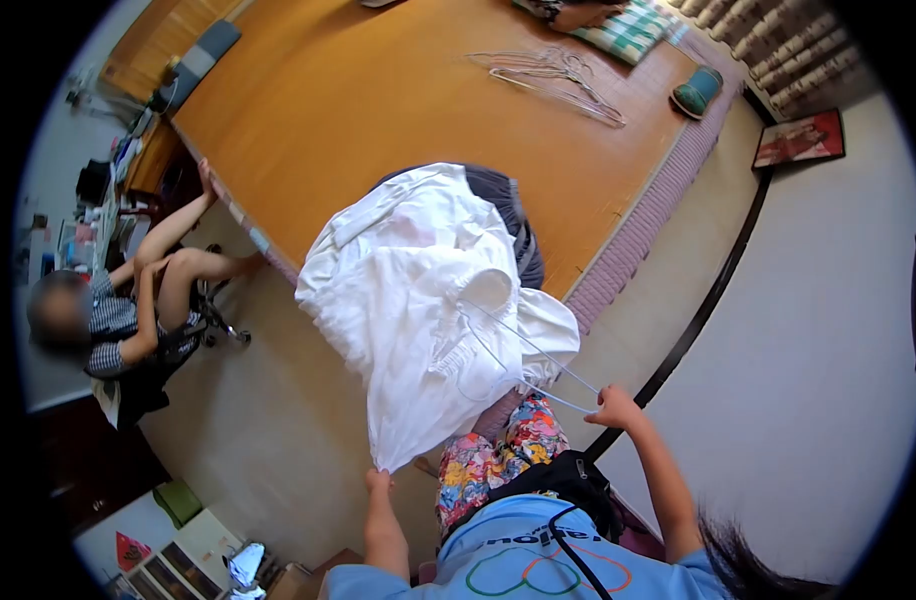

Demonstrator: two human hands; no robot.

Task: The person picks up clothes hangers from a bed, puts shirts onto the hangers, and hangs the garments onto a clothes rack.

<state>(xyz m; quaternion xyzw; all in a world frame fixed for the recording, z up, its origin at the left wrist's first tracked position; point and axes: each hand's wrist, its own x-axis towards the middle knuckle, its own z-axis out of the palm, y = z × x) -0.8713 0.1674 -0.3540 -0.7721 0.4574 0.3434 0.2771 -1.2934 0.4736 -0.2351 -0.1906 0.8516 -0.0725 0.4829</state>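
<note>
A white garment [418,320] is spread over the near corner of the bed and hangs down toward my legs. My left hand [380,482] is closed on its lower left corner and pulls the cloth taut. In my right hand [618,408] is a thin light-blue clothes hanger [563,364], gripped at one end. The hanger's other part lies over the garment near its gathered opening, and I cannot tell how far it reaches inside. A dark grey piece of clothing [518,225] lies partly hidden beneath the white one.
Several wire hangers [568,88] lie on the bed's brown mat [378,110]. A green rolled bundle [698,92] and a checked pillow [628,32] are at the far right. A person [128,310] sits on a wheeled chair at the left, feet against the bed's edge. A wall stands at the right.
</note>
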